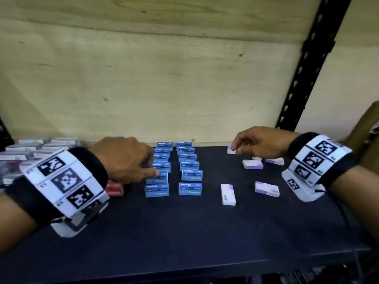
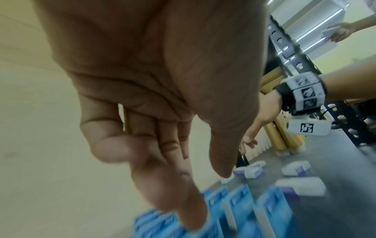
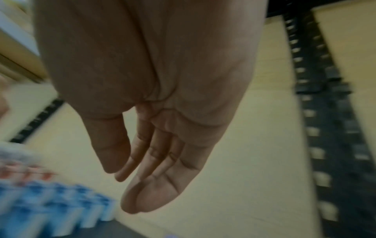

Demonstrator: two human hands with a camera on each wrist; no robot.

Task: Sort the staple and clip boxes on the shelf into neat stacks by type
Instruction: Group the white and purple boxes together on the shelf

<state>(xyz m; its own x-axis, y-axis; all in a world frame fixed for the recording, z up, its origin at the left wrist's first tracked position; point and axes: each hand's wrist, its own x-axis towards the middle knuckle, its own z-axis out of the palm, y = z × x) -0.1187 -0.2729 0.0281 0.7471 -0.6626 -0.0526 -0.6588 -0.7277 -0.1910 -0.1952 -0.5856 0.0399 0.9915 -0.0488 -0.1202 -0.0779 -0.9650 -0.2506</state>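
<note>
Two rows of blue staple boxes stand mid-shelf, the left row [image 1: 156, 190] and the right row [image 1: 190, 188]. My left hand [image 1: 152, 167] lies over the left row, straight fingers touching the box tops; in the left wrist view the left hand [image 2: 205, 198] holds nothing above the blurred blue boxes [image 2: 240, 202]. Several white-and-purple boxes [image 1: 266, 188] lie scattered to the right. My right hand [image 1: 235, 147] hovers at the farthest small white box [image 1: 231, 150], fingers relaxed. The right wrist view shows the right hand [image 3: 122, 190] empty.
Red boxes [image 1: 113, 189] sit just left of the blue rows, with grey-white boxes [image 1: 26, 152] stacked at far left. The dark shelf [image 1: 184, 232] is backed by a plywood wall. A black slotted upright [image 1: 303, 78] and a brown carton [image 1: 367, 130] stand at right.
</note>
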